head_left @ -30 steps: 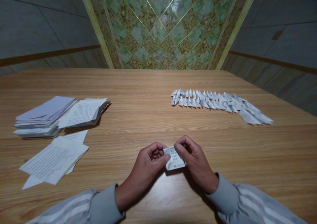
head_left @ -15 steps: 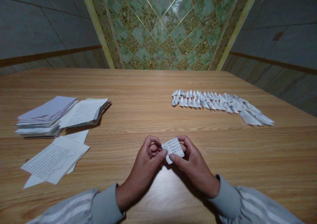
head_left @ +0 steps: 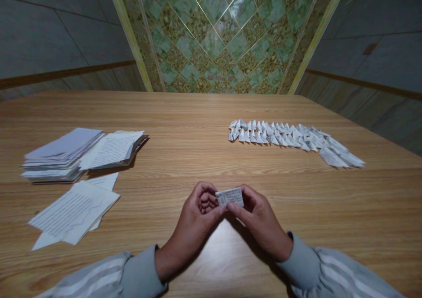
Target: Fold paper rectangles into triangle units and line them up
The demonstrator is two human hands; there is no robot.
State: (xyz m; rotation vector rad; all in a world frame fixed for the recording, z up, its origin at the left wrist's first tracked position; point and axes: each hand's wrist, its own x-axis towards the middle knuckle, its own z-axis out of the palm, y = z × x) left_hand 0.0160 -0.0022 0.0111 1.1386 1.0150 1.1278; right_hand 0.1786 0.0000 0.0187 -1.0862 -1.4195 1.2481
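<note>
A small folded piece of printed paper (head_left: 230,196) is pinched between my two hands just above the wooden table (head_left: 198,157). My left hand (head_left: 194,223) grips its left end with thumb and curled fingers. My right hand (head_left: 259,221) holds its right end, thumb under the lower edge. The paper now shows as a narrow strip, tilted up towards the far side. Both wrists rest near the table's front edge in grey striped sleeves.
A long row of several small folded paper pieces (head_left: 290,137) lies at the right back. A stack of printed sheets (head_left: 82,153) sits at the left, with loose sheets (head_left: 72,210) in front of it. Tiled walls rise behind the table.
The paper piece has been lifted and turned from lying flat and wide to a narrower strip. Both hands have shifted slightly away from me, fingers staying closed on it.
</note>
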